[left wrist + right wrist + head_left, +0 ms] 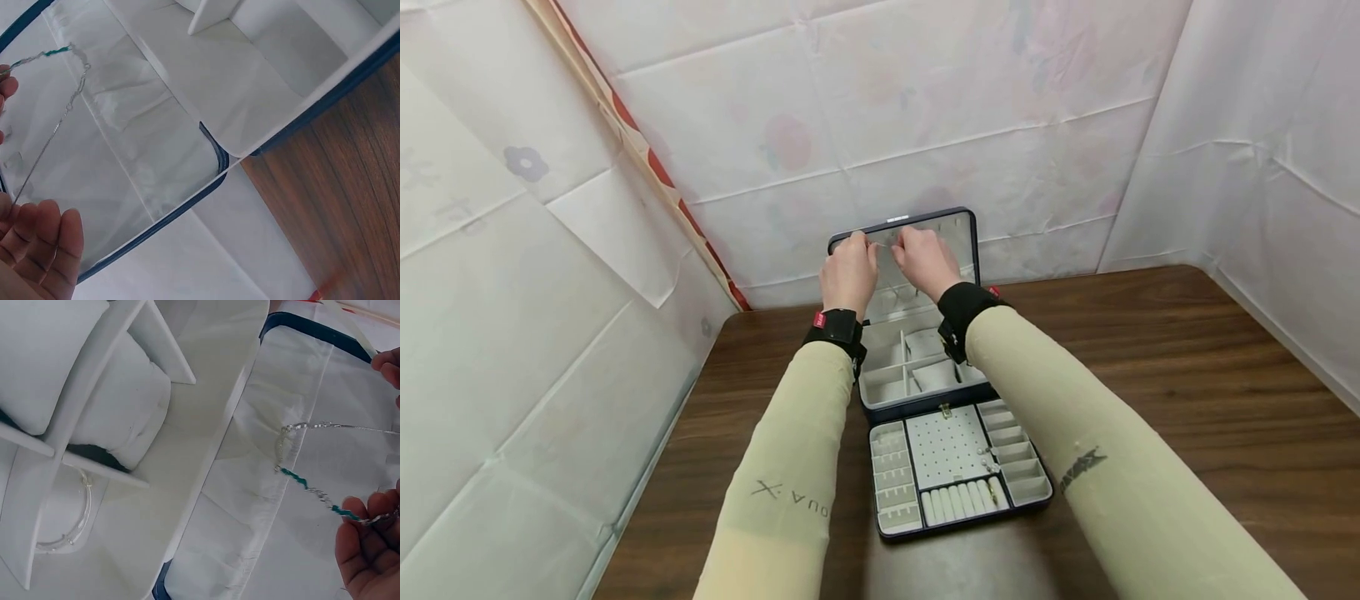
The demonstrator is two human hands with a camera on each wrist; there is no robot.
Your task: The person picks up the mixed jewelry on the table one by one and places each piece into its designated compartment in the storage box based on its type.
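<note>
Both hands are raised at the upright lid of the open jewellery box, close together near the lid's top edge. The left hand has its grip pinched on one end of a thin silver chain; the left wrist view shows the chain running up from those fingertips across the pale lid lining. The right hand pinches the other end, where the chain carries a twisted teal and silver stretch, seen in the right wrist view just beside the right fingers. The chain hangs slack between the two grips, lying on or just off the gathered fabric pocket of the lid; I cannot tell whether it touches.

Below the grips lie the box's pale compartments, with padded cushions and a thin bangle in one cell. Nearer the person than the box, touching its front edge, sits a removed tray with a dotted panel, small cells and ring rolls. The lid stands close to the draped white backdrop beyond the grips, so little room there; the wooden worktop spreads wide to the right of the grips, less to the left, where it meets the draped side wall.
</note>
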